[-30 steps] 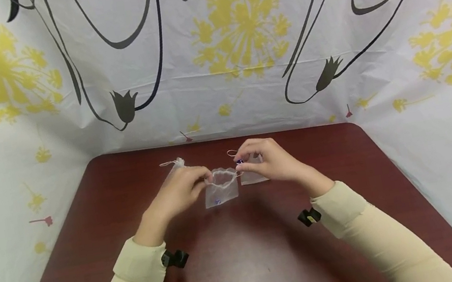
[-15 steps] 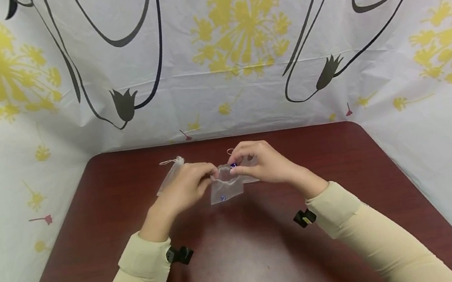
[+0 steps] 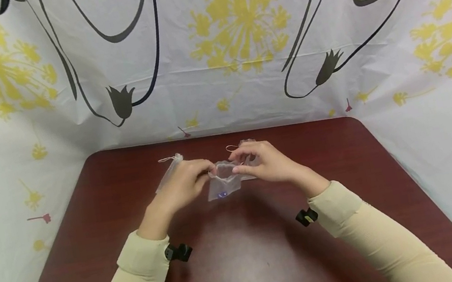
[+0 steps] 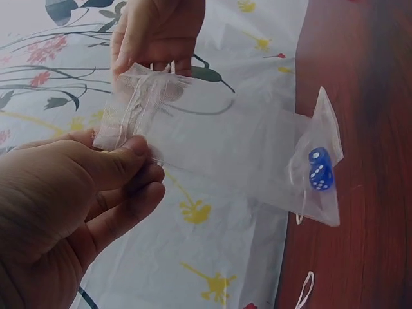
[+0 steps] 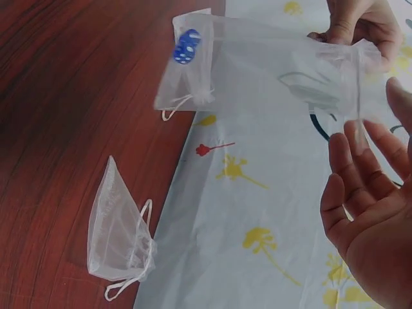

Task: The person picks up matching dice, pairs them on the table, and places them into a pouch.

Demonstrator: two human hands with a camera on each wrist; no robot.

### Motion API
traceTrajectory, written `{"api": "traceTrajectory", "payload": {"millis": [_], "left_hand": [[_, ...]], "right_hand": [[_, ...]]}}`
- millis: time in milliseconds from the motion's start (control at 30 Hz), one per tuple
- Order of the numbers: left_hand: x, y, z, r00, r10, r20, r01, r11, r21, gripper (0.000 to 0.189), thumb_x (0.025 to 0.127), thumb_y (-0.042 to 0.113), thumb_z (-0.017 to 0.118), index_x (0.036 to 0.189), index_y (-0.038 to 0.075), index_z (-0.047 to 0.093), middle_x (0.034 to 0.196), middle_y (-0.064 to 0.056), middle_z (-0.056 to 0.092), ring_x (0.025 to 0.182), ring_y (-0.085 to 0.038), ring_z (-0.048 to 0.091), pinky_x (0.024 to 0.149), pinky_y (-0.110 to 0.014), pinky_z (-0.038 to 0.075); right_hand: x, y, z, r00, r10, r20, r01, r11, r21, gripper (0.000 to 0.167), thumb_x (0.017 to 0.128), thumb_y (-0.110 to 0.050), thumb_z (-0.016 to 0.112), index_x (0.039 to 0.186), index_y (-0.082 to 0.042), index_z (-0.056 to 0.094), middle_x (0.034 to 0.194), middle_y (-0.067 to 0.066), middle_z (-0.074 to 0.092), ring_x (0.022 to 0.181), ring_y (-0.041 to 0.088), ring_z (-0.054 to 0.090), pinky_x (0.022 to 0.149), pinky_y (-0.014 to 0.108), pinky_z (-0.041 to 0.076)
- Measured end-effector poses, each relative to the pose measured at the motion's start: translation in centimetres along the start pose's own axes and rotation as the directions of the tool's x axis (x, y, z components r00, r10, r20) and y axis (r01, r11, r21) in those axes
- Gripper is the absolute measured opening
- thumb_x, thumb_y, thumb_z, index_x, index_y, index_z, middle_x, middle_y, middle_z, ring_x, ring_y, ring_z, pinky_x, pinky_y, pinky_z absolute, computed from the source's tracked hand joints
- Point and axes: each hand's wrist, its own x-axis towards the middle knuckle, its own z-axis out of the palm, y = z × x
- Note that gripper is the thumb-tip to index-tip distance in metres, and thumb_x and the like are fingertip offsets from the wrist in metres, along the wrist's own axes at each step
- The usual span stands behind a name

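A sheer white drawstring bag [image 3: 234, 184] hangs with its mouth up between both hands. My left hand [image 3: 189, 179] pinches the rim between thumb and fingers. My right hand [image 3: 269, 162] is at the opposite side of the mouth; in the right wrist view its loosely extended fingers touch the edge, the thumb standing apart, with nothing held. At the bottom of the bag lie blue dice [image 4: 319, 168] with white pips, one against another, showing through the mesh.
Another sheer bag [image 3: 168, 171] lies on the dark red table [image 3: 245, 257], partly behind the left hand. A further sheer bag [image 5: 119, 232] with a white cord lies flat by the right hand. A patterned white sheet [image 3: 218, 97] rises behind the table.
The right hand moved left to the bag's mouth and let go of the blue die it pinched, which now lies at the bottom with the other. The left hand moved slightly right with the bag.
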Motion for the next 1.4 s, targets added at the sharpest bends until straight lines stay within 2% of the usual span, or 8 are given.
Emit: {"api": "traceTrajectory", "payload": {"millis": [200, 300, 500, 700, 833, 1000, 1133, 1400], "left_hand": [[-0.2, -0.3, -0.4, 0.999, -0.001, -0.052, 0.001, 1.0, -0.003, 0.015, 0.087, -0.004, 0.076, 0.095, 0.008, 0.073, 0.092, -0.002, 0.074, 0.08, -0.014, 0.067, 0.075, -0.035, 0.056], [-0.2, -0.3, -0.5, 0.997, -0.009, -0.072, 0.008, 1.0, -0.015, 0.019, 0.087, -0.005, 0.076, 0.103, 0.006, 0.073, 0.094, -0.004, 0.074, 0.079, -0.015, 0.067, 0.073, -0.035, 0.057], [-0.5, -0.6, -0.9, 0.988, -0.051, -0.145, 0.05, 0.999, -0.012, 0.033, 0.088, 0.0, 0.077, 0.12, 0.001, 0.071, 0.092, -0.008, 0.076, 0.077, -0.017, 0.07, 0.071, -0.036, 0.059], [-1.1, -1.2, -1.4, 0.972, -0.026, -0.234, 0.033, 0.999, 0.028, 0.016, 0.084, 0.005, 0.081, 0.1, 0.002, 0.079, 0.088, -0.007, 0.077, 0.075, -0.018, 0.072, 0.073, -0.035, 0.059], [-1.5, -1.6, -1.7, 0.964, 0.004, -0.265, 0.011, 0.998, 0.054, 0.013, 0.083, 0.0, 0.082, 0.095, 0.002, 0.08, 0.081, -0.005, 0.074, 0.068, -0.017, 0.066, 0.068, -0.034, 0.057], [-2.2, -2.1, -2.1, 0.953, 0.021, -0.304, -0.001, 0.998, 0.066, 0.012, 0.081, -0.003, 0.082, 0.091, 0.001, 0.079, 0.081, -0.006, 0.073, 0.07, -0.018, 0.067, 0.066, -0.035, 0.057], [-2.5, -2.3, -2.3, 0.954, 0.029, -0.3, -0.008, 0.997, 0.071, 0.01, 0.081, -0.003, 0.082, 0.091, 0.001, 0.078, 0.081, -0.007, 0.073, 0.07, -0.018, 0.067, 0.065, -0.035, 0.057], [-2.8, -2.4, -2.8, 0.976, -0.005, -0.218, 0.033, 0.992, 0.123, 0.009, 0.086, -0.001, 0.078, 0.094, 0.002, 0.076, 0.087, -0.006, 0.073, 0.078, -0.02, 0.067, 0.073, -0.037, 0.057]], "right_hand": [[-0.3, 0.2, -0.1, 0.998, 0.036, 0.051, -0.038, 0.999, 0.028, 0.016, 0.089, -0.013, 0.079, 0.104, -0.008, 0.077, 0.091, -0.004, 0.074, 0.071, 0.009, 0.064, 0.06, 0.034, 0.056], [-0.3, 0.4, 0.0, 0.999, 0.033, 0.03, -0.034, 0.999, 0.028, 0.007, 0.092, -0.012, 0.076, 0.097, -0.009, 0.079, 0.086, -0.004, 0.075, 0.065, 0.008, 0.064, 0.056, 0.029, 0.054], [-0.3, 0.6, 0.0, 0.998, 0.031, -0.052, -0.028, 0.998, 0.057, 0.005, 0.091, -0.008, 0.076, 0.093, -0.007, 0.081, 0.083, 0.005, 0.076, 0.061, 0.009, 0.069, 0.055, 0.028, 0.057], [-0.4, 0.7, -0.2, 0.993, 0.045, -0.109, -0.039, 0.997, 0.065, 0.006, 0.088, -0.001, 0.077, 0.093, 0.0, 0.08, 0.083, 0.012, 0.076, 0.061, 0.024, 0.07, 0.056, 0.031, 0.058], [-0.6, 1.1, -0.2, 0.99, 0.038, -0.134, -0.033, 0.999, 0.038, 0.004, 0.088, 0.0, 0.077, 0.091, -0.001, 0.08, 0.08, 0.01, 0.076, 0.06, 0.023, 0.07, 0.056, 0.033, 0.058], [-1.0, 2.0, -0.4, 0.984, 0.025, -0.176, -0.025, 1.0, 0.0, 0.003, 0.089, -0.005, 0.077, 0.089, -0.006, 0.08, 0.072, 0.0, 0.072, 0.058, 0.022, 0.067, 0.052, 0.033, 0.055], [-1.2, 2.3, -0.5, 0.982, 0.023, -0.189, -0.028, 0.999, -0.027, 0.005, 0.089, -0.003, 0.077, 0.086, -0.007, 0.079, 0.069, 0.0, 0.07, 0.056, 0.021, 0.065, 0.049, 0.028, 0.052], [-1.4, 2.5, -0.5, 0.976, 0.03, -0.215, -0.047, 0.996, -0.073, 0.007, 0.089, -0.005, 0.078, 0.083, -0.008, 0.078, 0.069, -0.001, 0.07, 0.055, 0.013, 0.062, 0.048, 0.03, 0.05]]}}
